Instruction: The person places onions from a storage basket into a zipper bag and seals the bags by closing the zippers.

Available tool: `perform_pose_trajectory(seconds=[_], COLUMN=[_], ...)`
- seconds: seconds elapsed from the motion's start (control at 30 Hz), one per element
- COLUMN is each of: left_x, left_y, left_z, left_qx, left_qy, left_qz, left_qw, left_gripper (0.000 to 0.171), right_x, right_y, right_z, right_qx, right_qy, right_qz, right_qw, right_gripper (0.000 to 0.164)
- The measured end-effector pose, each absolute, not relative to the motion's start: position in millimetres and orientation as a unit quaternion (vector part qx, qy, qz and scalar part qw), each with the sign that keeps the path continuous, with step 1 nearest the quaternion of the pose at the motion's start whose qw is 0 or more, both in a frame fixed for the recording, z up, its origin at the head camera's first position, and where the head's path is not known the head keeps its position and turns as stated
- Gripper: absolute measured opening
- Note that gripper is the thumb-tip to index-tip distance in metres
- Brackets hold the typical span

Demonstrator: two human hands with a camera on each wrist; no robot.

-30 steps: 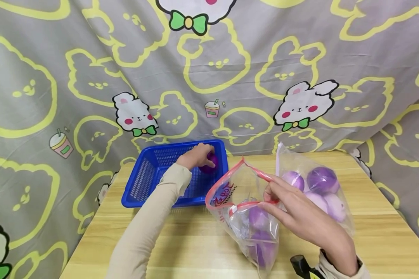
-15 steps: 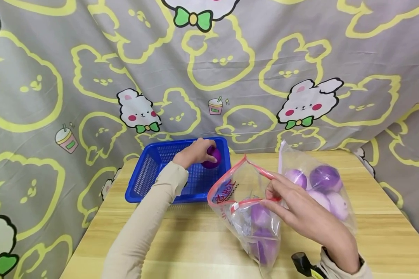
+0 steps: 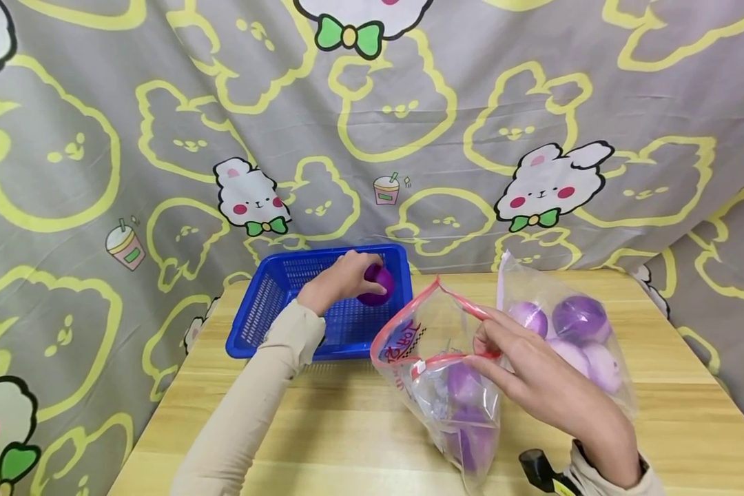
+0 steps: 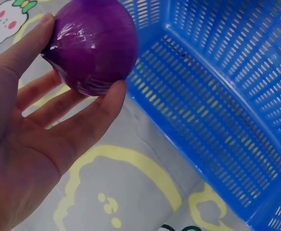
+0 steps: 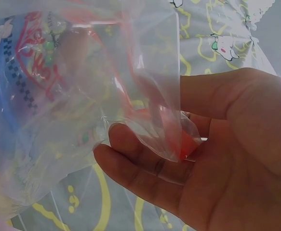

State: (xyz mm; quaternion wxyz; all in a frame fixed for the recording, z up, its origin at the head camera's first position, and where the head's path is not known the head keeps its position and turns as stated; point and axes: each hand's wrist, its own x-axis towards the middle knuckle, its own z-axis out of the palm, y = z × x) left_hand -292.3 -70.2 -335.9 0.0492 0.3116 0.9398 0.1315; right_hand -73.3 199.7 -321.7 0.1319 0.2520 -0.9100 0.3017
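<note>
Over the right part of a blue plastic basket (image 3: 238, 344), my left hand (image 3: 341, 279) grips a red onion (image 3: 379, 284). In the left wrist view the thumb and fingers hold the glossy purple onion (image 4: 94, 45) from its sides. My right hand (image 3: 527, 372) pinches the red-edged rim of a clear zip bag (image 3: 403, 324), whose mouth gapes toward the basket. Purple onions (image 3: 471, 434) lie in the bottom of that bag. From the right wrist, the bag's plastic (image 5: 82, 110) hangs between thumb and fingers.
Behind the right hand stands a second clear bag (image 3: 514, 289) holding several purple and pale onions (image 3: 579, 320). A black-capped object (image 3: 536, 468) is by the right cuff on the wooden table (image 3: 328, 441). A patterned grey curtain (image 3: 322, 103) hangs behind.
My left hand has drawn slightly left over the basket, and more of the onion shows past its fingers. The right hand keeps its hold on the bag rim. The view has shifted a little.
</note>
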Motion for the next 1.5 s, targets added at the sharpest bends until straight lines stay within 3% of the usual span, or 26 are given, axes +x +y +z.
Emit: perform_pose_trajectory(seconds=[0.47,0.83,1.2,1.5], left_x=[-268.6,-235.9,-199.3,-156.1], left_y=[-77.1,-84.0,-91.3,-82.8], left_z=[-332.4,-323.4,-328.8,-316.3], left_qx=[0.313,0.312,0.330,0.368], left_qy=[0.934,0.915,0.850,0.791], left_qz=[0.171,0.244,0.344,0.421], left_qw=[0.024,-0.078,-0.223,-0.248], left_gripper=[0.049,0.054,0.060,0.064], right_x=[-73.7,-75.7,-76.7,-76.8], right_y=[200.0,197.6,196.3,195.9], right_z=[-324.1,-321.7,-322.2,-323.5], right_qx=[0.254,0.252,0.253,0.259], right_qy=[-0.909,-0.910,-0.909,-0.909], right_qz=[0.301,0.302,0.303,0.292], right_qw=[0.135,0.132,0.133,0.148], right_gripper=[0.016,0.016,0.016,0.017])
